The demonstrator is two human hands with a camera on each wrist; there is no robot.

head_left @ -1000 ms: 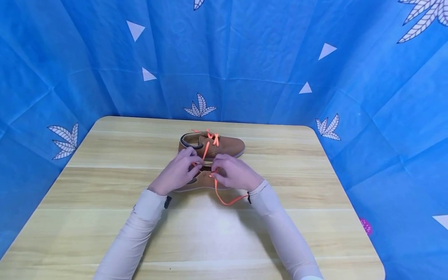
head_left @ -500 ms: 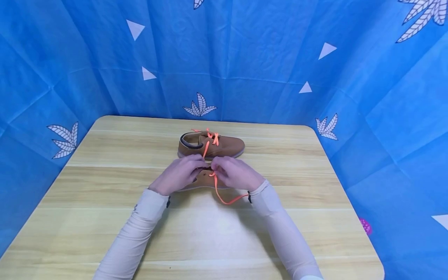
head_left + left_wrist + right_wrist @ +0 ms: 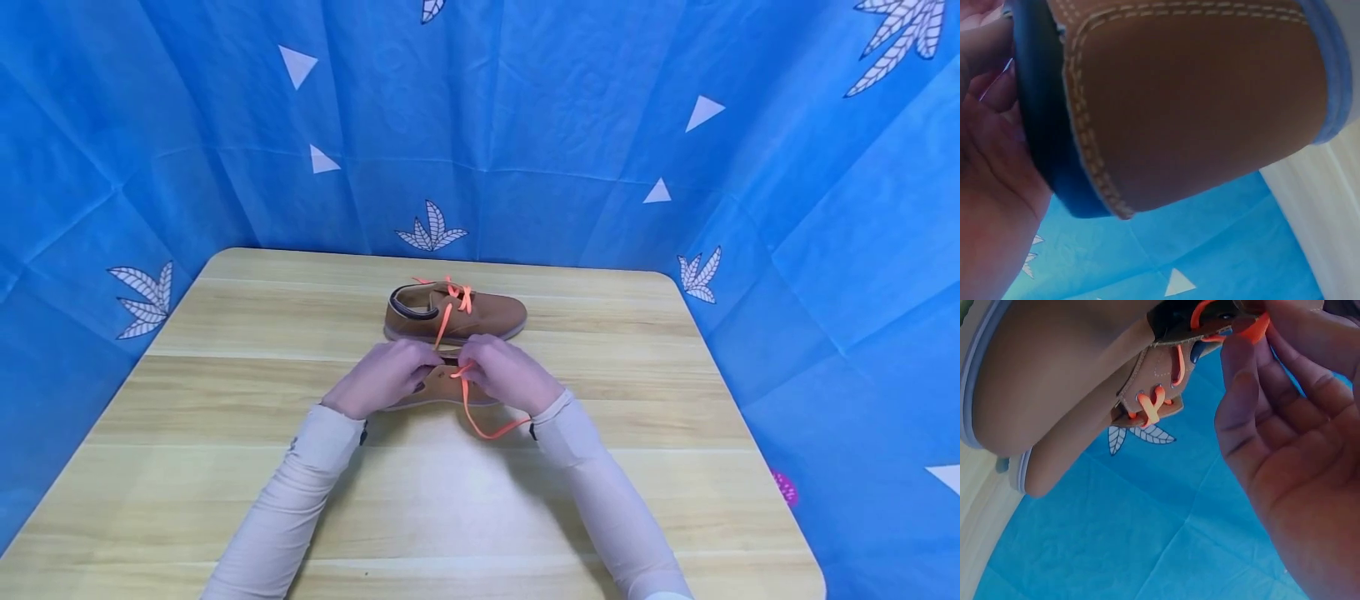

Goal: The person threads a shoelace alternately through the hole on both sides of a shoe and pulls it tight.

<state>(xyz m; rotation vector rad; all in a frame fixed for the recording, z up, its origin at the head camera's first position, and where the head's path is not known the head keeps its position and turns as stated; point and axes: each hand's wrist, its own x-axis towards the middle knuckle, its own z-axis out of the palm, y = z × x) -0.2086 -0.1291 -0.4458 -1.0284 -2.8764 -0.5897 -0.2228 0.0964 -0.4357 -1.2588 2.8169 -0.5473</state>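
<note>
Two brown shoes with orange laces lie side by side on the table. Over the near shoe [image 3: 442,390] both hands meet, and its stitched heel side [image 3: 1197,112] fills much of the left wrist view. My left hand [image 3: 382,377] grips the edge of its opening with bent fingers; the fingertips are partly hidden. At the eyelets, my right hand [image 3: 513,373] pinches the orange lace [image 3: 1255,330] between thumb and fingers. The loose lace end [image 3: 480,432] hangs in a curve toward the right wrist. Behind the hands stands the far shoe [image 3: 491,315], its lace crossed through the eyelets.
A strand of lace [image 3: 444,323] runs down the side of the far shoe toward the left hand. The wood-grain table [image 3: 622,467] has rounded corners. Blue cloth [image 3: 562,117] with white leaves and triangles hangs behind and along the sides.
Both hands came close together over the near shoe's eyelets, then parted slightly. The left hand moved a little lower and to the right. Both shoes stayed in place.
</note>
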